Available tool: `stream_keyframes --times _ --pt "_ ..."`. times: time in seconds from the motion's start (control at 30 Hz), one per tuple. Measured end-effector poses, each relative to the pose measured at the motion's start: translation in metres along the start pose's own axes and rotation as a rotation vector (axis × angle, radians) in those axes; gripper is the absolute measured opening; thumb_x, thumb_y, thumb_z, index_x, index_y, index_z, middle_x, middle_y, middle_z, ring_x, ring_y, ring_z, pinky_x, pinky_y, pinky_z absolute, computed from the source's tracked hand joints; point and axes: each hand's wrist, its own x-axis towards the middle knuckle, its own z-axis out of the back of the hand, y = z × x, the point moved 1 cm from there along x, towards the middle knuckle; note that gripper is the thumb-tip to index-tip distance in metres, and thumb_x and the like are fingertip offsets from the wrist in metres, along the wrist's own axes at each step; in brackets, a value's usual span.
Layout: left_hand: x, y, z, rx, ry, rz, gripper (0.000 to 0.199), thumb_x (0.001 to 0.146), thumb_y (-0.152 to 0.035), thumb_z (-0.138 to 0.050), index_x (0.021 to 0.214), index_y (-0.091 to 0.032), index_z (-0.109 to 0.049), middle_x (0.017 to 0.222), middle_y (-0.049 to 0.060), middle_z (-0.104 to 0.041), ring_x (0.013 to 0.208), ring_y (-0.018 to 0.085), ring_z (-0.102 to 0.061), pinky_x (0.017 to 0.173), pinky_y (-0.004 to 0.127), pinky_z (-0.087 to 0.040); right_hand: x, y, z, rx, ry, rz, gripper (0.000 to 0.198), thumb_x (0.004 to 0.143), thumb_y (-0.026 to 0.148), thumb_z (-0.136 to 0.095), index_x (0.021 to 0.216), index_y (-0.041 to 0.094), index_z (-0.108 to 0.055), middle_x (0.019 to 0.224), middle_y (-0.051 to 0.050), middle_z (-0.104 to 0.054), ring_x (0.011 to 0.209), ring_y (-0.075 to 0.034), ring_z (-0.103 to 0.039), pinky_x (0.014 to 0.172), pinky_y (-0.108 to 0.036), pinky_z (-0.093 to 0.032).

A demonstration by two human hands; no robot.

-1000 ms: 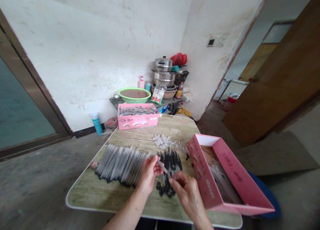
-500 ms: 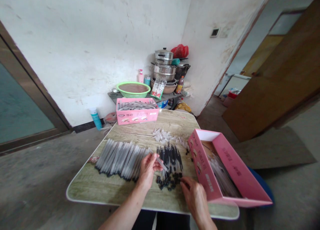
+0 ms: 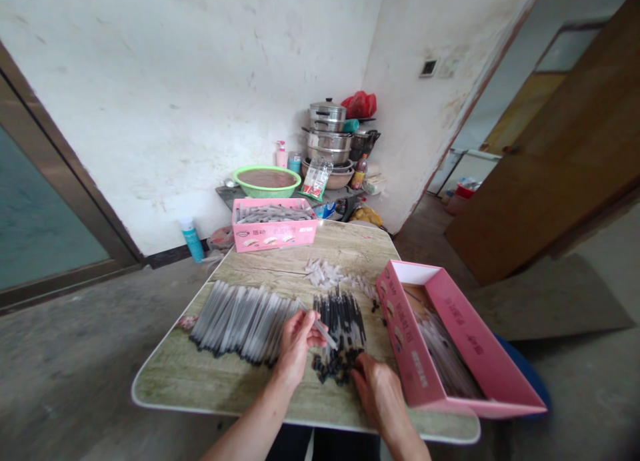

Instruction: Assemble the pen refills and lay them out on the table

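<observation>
The grey translucent tube (image 3: 327,336) is in your left hand (image 3: 296,344), pinched between thumb and fingers above the surface (image 3: 200,384). Note its long axis: the visible length slants from your left fingers down to the right and toward you. Its free end is directed at the near-right zone, where the pile of black caps (image 3: 331,366) lies on the surface.

Your right hand (image 3: 379,389) is at the right edge of that pile, fingertips bent down among the caps. Whether it grips a cap cannot be told; the fingers hide the contact. Relative to the tube's free end, this hand sits to the right and nearer to you, with a gap between. The left hand is nearer to the tube; the right is nearer to the caps.

Beyond the caps, the dark thin rods (image 3: 343,314) point away from you. To the left of your left hand, a row of similar tubes (image 3: 243,321) lies side by side, dark ends toward you. Past the rods is a heap of small whitish pieces (image 3: 324,273). The large pink box (image 3: 403,334) stands to the right of your right hand.
</observation>
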Motion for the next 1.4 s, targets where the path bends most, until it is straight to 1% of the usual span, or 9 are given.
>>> stream_keyframes --times 0.13,0.3,0.37,0.47,0.6,0.77,0.87,1.0,1.4 --pt "-0.001 -0.001 -0.001 -0.005 -0.001 0.003 0.034 0.079 -0.043 -0.064 0.087 -0.01 -0.059 0.068 0.008 -0.069 0.055 0.015 -0.064 0.049 0.023 -0.052 0.001 0.003 0.003 0.234 -0.092 -0.049 0.01 0.076 0.017 -0.055 0.067 0.019 -0.055 0.057 -0.001 -0.061 0.053 -0.016 -0.058 0.05 -0.023 -0.034" --pt "-0.002 -0.002 -0.001 -0.01 0.002 0.011 0.036 0.077 -0.043 -0.065 0.087 -0.01 -0.059 0.069 0.009 -0.07 0.055 0.015 -0.065 0.049 0.023 -0.052 0.002 0.015 0.013 0.965 -0.029 -0.169 0.016 0.072 0.027 -0.065 0.068 0.019 -0.052 0.049 0.003 -0.055 0.041 -0.012 -0.049 0.04 -0.022 -0.037" --pt "-0.003 -0.003 -0.002 -0.012 -0.004 0.013 0.037 0.075 -0.044 -0.067 0.087 -0.009 -0.06 0.07 0.009 -0.07 0.056 0.015 -0.065 0.05 0.023 -0.052 0.003 0.021 0.017 1.222 0.007 -0.196 0.021 0.072 0.032 -0.069 0.077 0.017 -0.055 0.052 0.002 -0.059 0.041 -0.013 -0.052 0.039 -0.023 -0.042" --pt "-0.004 -0.005 -0.004 -0.023 -0.016 0.016 0.037 0.074 -0.042 -0.068 0.088 -0.009 -0.06 0.072 0.01 -0.07 0.058 0.015 -0.065 0.052 0.023 -0.053 0.004 0.028 0.021 1.412 -0.055 -0.21 0.028 0.075 0.034 -0.07 0.091 0.013 -0.061 0.066 -0.004 -0.067 0.054 -0.018 -0.063 0.05 -0.029 -0.052" --pt "-0.006 -0.011 -0.01 -0.051 -0.037 0.011 0.033 0.074 -0.038 -0.07 0.089 -0.009 -0.06 0.074 0.009 -0.071 0.059 0.014 -0.066 0.053 0.022 -0.054 0.005 0.034 0.02 1.524 -0.11 -0.237 0.028 0.078 0.035 -0.069 0.091 0.011 -0.063 0.074 -0.009 -0.071 0.063 -0.022 -0.068 0.056 -0.033 -0.055" --pt "-0.012 -0.018 -0.02 -0.079 -0.045 -0.009 0.031 0.073 -0.034 -0.072 0.088 -0.01 -0.06 0.075 0.009 -0.071 0.058 0.013 -0.065 0.054 0.021 -0.054 0.004 0.039 0.018 1.642 -0.17 -0.261 0.022 0.073 0.032 -0.074 0.074 0.013 -0.062 0.056 -0.001 -0.064 0.044 -0.012 -0.057 0.041 -0.022 -0.048" --pt "-0.015 -0.019 -0.023 -0.075 -0.038 -0.021 0.03 0.074 -0.034 -0.071 0.088 -0.011 -0.06 0.075 0.008 -0.071 0.059 0.012 -0.065 0.054 0.021 -0.055 0.004 0.041 0.016 1.68 -0.231 -0.293 0.022 0.069 0.029 -0.078 0.077 0.013 -0.065 0.06 -0.002 -0.066 0.049 -0.013 -0.061 0.047 -0.023 -0.051" --pt "-0.017 -0.018 -0.024 -0.06 -0.035 -0.029 0.031 0.073 -0.035 -0.071 0.088 -0.011 -0.059 0.075 0.008 -0.07 0.059 0.013 -0.066 0.055 0.021 -0.055 0.004 0.042 0.015 1.676 -0.265 -0.338 0.027 0.064 0.027 -0.081 0.082 0.012 -0.067 0.066 -0.003 -0.07 0.055 -0.016 -0.067 0.055 -0.027 -0.056" --pt "-0.022 -0.023 -0.03 0.023 -0.007 -0.056 0.032 0.074 -0.039 -0.069 0.089 -0.012 -0.059 0.076 0.008 -0.07 0.063 0.015 -0.066 0.057 0.024 -0.055 0.005 0.046 0.019 1.597 -0.277 -0.303 0.024 0.066 0.027 -0.08 0.081 0.013 -0.067 0.064 -0.002 -0.07 0.054 -0.018 -0.067 0.054 -0.028 -0.057"
